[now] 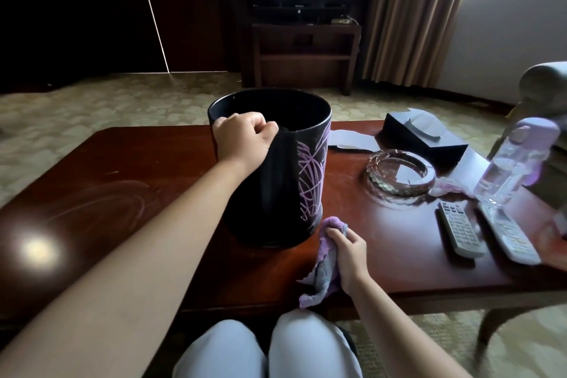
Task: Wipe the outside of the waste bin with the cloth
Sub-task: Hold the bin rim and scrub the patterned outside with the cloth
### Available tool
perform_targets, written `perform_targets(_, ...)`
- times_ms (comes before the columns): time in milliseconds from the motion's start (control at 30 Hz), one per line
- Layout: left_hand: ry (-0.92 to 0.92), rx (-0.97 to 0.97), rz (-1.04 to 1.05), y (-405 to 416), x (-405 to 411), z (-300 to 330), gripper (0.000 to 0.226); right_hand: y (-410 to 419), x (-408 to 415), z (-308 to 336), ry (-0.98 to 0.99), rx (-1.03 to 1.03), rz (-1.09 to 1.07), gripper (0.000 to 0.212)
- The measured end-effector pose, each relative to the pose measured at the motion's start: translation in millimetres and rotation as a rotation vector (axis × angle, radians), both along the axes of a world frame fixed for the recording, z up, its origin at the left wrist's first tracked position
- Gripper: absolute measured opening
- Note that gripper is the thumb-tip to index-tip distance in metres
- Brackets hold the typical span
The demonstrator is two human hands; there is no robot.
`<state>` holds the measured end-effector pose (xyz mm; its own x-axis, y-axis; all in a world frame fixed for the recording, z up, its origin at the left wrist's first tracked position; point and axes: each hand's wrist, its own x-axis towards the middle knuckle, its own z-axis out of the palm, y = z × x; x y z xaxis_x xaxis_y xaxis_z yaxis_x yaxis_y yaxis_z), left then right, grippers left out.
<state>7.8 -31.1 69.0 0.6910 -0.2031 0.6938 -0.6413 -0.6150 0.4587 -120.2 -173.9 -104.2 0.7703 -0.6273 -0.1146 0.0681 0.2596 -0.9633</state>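
We see the left hand [242, 136], arm extended, curled over the near rim of the black waste bin [276, 169], which stands upright on the wooden worktop [122, 181]. The right hand [349, 250] grips a bunched lilac cloth [322, 273] just beside the bin's base. The bin's interior is too dark to judge. A glass ashtray [400, 175] lies to the right.
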Motion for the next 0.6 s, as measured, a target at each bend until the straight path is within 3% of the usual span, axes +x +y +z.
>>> perform_targets(133,-0.046,-0.095,-0.072,1.8,3.0,-5.1,0.033,0.7,-1.5,-8.9,0.009,-0.141,0.061,0.018)
perform_targets(400,-0.199,-0.045,-0.055,1.8,5.8,-10.2,0.044,15.7,-1.7,-17.1,0.102,-0.588,0.097,0.021)
perform_targets(500,-0.211,-0.054,-0.051,1.2,7.1,-12.2,0.044,16.9,2.1,-19.2,0.178,-0.61,0.091,0.018)
perform_targets(600,-0.239,-0.076,-0.056,-0.2,9.3,-14.3,0.044,21.6,6.4,-15.3,0.111,-0.529,0.033,0.015)
